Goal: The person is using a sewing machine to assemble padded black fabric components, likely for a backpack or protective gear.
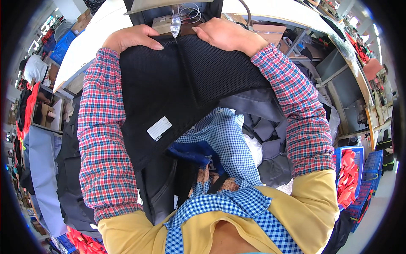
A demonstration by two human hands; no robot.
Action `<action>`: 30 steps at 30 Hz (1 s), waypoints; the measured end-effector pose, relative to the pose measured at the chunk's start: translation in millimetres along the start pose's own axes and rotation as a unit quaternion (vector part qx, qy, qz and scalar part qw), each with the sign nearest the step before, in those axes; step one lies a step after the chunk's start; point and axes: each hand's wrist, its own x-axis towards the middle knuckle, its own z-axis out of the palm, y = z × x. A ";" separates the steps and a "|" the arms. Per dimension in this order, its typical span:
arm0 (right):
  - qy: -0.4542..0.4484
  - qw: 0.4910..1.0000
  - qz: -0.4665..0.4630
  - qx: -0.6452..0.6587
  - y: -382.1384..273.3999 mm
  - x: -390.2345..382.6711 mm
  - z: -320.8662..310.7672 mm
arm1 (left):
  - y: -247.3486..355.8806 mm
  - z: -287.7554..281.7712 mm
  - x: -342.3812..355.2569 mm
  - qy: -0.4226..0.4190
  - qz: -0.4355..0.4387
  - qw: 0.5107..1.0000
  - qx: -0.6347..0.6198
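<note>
A black mesh fabric panel [156, 89] hangs from the sewing machine toward my lap, a seam running down its middle. A small white label [159, 128] sits on its lower part. My left hand [134, 37] pinches the top edge, thumb on top and the other fingers hidden underneath. Across the seam, my right hand [226, 34] is closed on the same edge, its fingertips bent down near the seam. Between both hands, the metal presser foot [175, 27] of the sewing machine stands at the panel's top edge; whether it presses on the cloth I cannot tell.
A white worktable [95, 42] extends left of the machine. Dark grey fabric pieces [270, 131] are heaped beyond my lap on the right. Blue crates [359, 182] with red pieces stand at the far right. A cardboard box [270, 33] lies behind my right hand.
</note>
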 end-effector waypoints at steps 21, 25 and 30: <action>0.025 0.998 0.011 0.049 6.9 -14.5 -17.6 | 3.1 -15.1 -20.0 -0.005 -0.016 0.998 -0.055; 0.013 0.999 0.022 0.037 5.6 -8.2 -14.9 | 26.9 -0.2 -15.5 0.005 0.000 1.000 -0.022; 0.011 0.999 0.026 0.030 -4.9 -11.0 -17.2 | 22.5 7.6 -21.8 0.034 -0.010 0.999 -0.015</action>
